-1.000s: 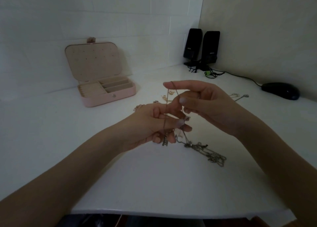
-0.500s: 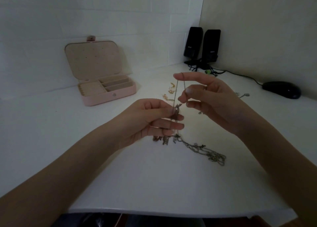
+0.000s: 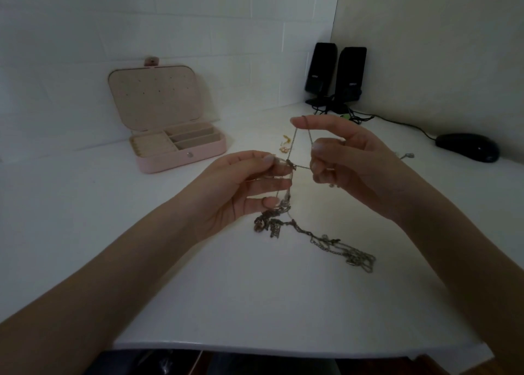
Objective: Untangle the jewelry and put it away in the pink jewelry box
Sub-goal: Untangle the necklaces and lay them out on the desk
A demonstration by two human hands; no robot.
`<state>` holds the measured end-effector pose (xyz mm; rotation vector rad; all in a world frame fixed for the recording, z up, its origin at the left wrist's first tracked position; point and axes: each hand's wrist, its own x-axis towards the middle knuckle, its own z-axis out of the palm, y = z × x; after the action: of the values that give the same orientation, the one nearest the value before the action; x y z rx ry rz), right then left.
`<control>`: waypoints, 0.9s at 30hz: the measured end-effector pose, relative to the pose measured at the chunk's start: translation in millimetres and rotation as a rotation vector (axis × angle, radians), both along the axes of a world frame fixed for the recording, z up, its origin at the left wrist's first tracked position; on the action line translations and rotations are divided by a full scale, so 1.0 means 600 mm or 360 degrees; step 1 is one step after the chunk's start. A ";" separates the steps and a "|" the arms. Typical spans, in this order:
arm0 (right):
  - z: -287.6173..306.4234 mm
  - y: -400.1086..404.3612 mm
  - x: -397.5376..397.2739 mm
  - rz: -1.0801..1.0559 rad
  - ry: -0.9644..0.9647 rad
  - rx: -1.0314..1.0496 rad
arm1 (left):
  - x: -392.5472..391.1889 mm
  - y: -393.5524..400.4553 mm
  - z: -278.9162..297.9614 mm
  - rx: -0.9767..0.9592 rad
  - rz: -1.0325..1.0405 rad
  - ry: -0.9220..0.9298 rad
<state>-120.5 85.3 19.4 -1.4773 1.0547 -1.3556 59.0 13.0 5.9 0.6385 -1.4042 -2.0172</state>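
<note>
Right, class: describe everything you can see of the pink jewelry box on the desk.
The pink jewelry box sits on the white desk against the wall, left of both hands, and nothing touches it. It is rectangular with rounded corners and looks leather-like. Its lid stands open and upright, with a beige lining dotted with small holes and a snap tab on top. Inside are ring rolls and three long compartments; no jewelry shows in it.

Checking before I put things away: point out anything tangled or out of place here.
The chains are knotted in a clump, partly lifted by both hands, the rest trailing on the table. Small gold pieces lie loose beyond them.
</note>
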 end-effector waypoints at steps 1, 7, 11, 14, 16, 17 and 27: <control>0.000 0.000 0.000 0.0007 0.0006 0.0008 | 0.000 -0.001 -0.001 -0.0005 0.0016 -0.0006; 0.002 0.001 0.007 0.0023 0.0090 0.0066 | -0.001 -0.010 -0.003 -0.0017 0.0156 0.0080; 0.004 0.002 0.005 -0.0050 0.0191 0.0130 | 0.002 -0.012 -0.001 -0.0079 0.0171 0.0111; 0.000 0.000 0.007 -0.0180 0.0454 0.0183 | 0.003 -0.011 -0.001 -0.0111 0.0147 0.0121; -0.005 -0.001 0.013 -0.0229 0.0559 0.0122 | 0.003 -0.011 -0.001 -0.0132 0.0138 0.0116; -0.007 -0.002 0.015 -0.0267 0.0579 0.0058 | 0.003 -0.011 -0.001 -0.0145 0.0135 0.0113; -0.025 -0.014 0.032 -0.0342 0.0746 -0.0047 | 0.001 -0.005 -0.001 -0.0245 0.0033 0.0137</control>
<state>-101.0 77.2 4.6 -1.7943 1.5300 -1.1958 59.7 10.1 5.2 0.4915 -1.4780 -1.8760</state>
